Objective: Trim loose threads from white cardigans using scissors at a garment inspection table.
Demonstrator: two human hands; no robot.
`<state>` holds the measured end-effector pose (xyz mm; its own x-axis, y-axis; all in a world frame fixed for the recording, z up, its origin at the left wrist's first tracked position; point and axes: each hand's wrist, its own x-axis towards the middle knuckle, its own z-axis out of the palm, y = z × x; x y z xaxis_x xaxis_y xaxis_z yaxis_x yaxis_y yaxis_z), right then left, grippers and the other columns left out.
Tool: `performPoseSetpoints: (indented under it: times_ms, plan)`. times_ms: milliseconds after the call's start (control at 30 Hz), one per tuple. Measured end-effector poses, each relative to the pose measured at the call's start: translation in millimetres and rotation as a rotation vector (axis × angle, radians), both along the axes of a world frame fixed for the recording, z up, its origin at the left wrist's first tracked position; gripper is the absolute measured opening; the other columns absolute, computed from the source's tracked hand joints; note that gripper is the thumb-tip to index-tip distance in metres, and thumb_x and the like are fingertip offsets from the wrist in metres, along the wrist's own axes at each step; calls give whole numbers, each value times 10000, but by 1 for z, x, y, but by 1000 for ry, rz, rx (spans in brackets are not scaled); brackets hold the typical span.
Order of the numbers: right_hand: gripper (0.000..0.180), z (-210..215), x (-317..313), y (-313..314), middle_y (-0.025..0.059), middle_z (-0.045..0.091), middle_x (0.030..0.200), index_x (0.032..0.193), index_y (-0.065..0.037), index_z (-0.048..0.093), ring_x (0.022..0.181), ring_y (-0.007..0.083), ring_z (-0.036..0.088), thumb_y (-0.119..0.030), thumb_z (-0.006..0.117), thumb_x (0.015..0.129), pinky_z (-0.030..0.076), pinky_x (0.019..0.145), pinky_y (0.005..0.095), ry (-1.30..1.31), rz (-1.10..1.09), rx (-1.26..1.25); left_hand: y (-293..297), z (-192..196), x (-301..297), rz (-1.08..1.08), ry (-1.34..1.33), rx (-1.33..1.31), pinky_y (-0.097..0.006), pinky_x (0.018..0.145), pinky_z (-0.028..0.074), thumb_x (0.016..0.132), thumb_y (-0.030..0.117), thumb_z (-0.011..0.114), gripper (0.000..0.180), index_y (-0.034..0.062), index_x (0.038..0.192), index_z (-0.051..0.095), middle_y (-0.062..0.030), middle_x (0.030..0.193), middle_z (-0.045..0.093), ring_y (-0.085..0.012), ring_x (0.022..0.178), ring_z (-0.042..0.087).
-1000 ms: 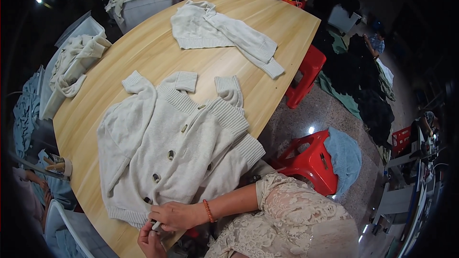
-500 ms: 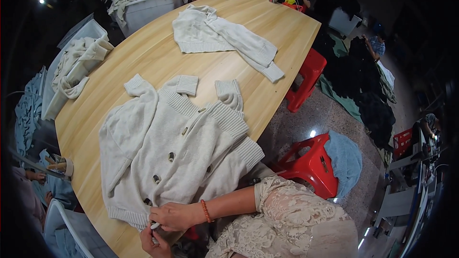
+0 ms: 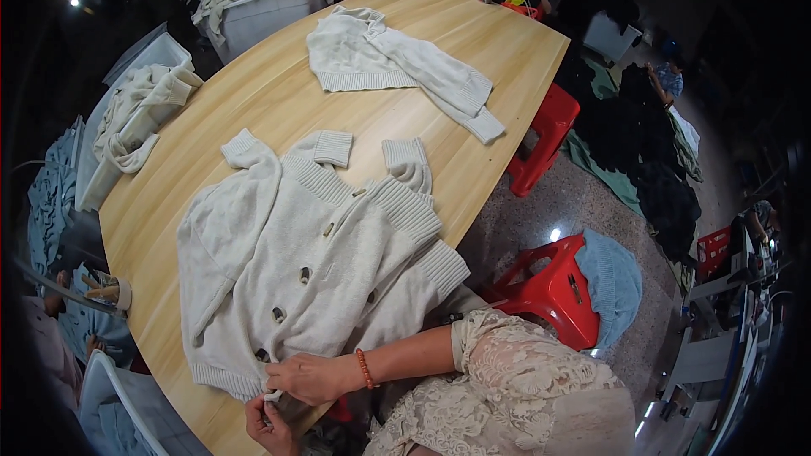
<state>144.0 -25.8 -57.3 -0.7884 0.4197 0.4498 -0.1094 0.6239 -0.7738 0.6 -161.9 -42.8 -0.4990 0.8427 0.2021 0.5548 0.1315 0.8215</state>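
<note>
A cream knitted cardigan (image 3: 245,270) with dark toggle-like buttons lies spread on the wooden table (image 3: 194,160), several ribbed cuffs and edges at its far side. My right hand (image 3: 308,377), with an orange bead bracelet at the wrist, is closed on its front edge just below the lowest visible button (image 3: 263,355). Close by, toward me and lower left, my left hand (image 3: 269,429) pinches a small pale bit of the same knit edge. What lies between the fingertips is partly hidden. Farther up the table rests a second cream knit sweater (image 3: 363,55), one sleeve stretched to the right.
White bins with cream knitwear (image 3: 312,2) stand beyond the table's left and far edges. At its right edge are red stools (image 3: 549,287), one with a blue knit piece (image 3: 610,287). A small tool cup (image 3: 122,294) sits at the left edge. Other people are seated farther off.
My left hand has shifted slightly down and left at the cardigan's edge, its fingers changing position. The right hand keeps its hold, and the garments stay in place.
</note>
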Motion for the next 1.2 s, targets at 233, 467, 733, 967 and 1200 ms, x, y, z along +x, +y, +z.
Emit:
performPoseSetpoints:
  times_ms: [233,467,733,967,1200]
  plan:
    - [105,-1,-2,6,186,513,884,831,24,552,731,405,598,-15,600,747,459,637,474,-8,65,65,0,8,-3,-56,-54,-63,-325,729,468,953,101,537,180,-37,1015,634,-102,857,618,-200,782,548]
    - [124,1,-3,8,170,513,892,864,10,524,752,395,592,-43,599,781,470,651,465,65,135,37,10,11,-7,-71,-27,-51,-317,735,466,958,94,528,173,-47,1003,619,-101,856,619,-191,787,550]
    - [185,20,29,28,150,516,907,866,-2,495,735,357,609,-132,619,822,482,644,454,-155,1,162,3,29,-16,-81,-82,-186,-327,692,452,960,114,549,152,-19,991,616,-92,837,607,-191,761,541]
    - [113,25,33,22,136,520,851,808,-9,492,663,325,614,-82,580,810,495,578,410,-150,9,214,8,45,27,-130,437,73,-454,1104,297,832,45,629,569,-7,1368,446,-202,1331,501,-361,1310,404]
    - [202,32,47,26,122,546,856,988,-44,561,679,302,643,-114,626,810,509,553,382,-250,-109,349,48,24,28,-295,521,15,-450,913,363,652,39,701,357,83,999,633,-104,917,579,-317,945,539]
